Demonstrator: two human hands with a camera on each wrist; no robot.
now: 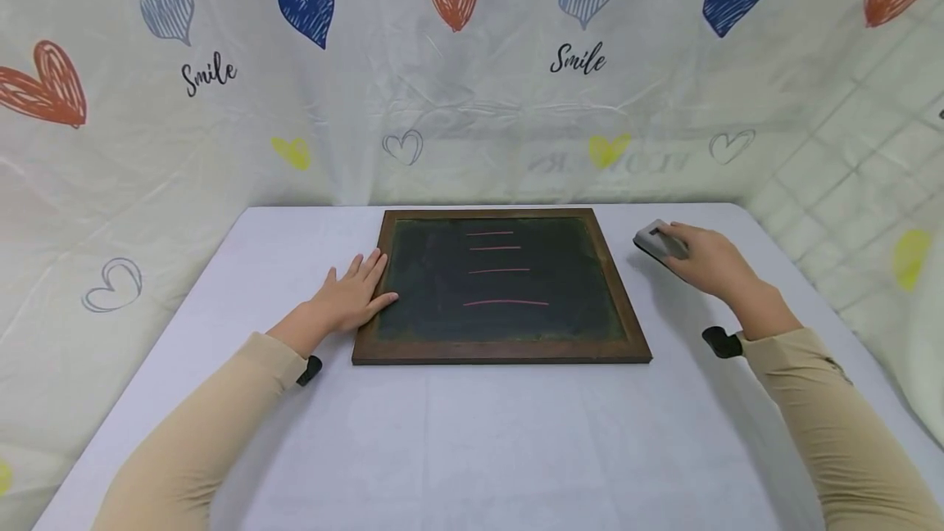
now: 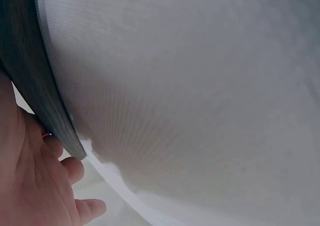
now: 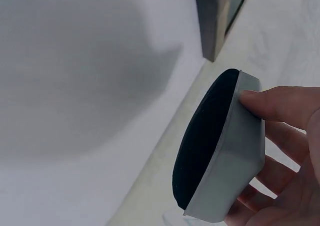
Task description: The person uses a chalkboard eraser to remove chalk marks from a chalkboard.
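right hand (image 1: 706, 259) grips grey eraser (image 1: 659, 240), fingers curled round it, right of the chalkboard (image 1: 501, 285). left hand (image 1: 352, 296) lies flat, fingers straight, on chalkboard's left frame edge.

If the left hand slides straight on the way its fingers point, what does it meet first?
The left hand points up-right, fingertips already at the chalkboard frame's left edge. Sliding on, it would cross the dark slate, probably toward the chalk lines.

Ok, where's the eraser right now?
In the head view, the eraser is gripped in the right hand, off the right side of the chalkboard.
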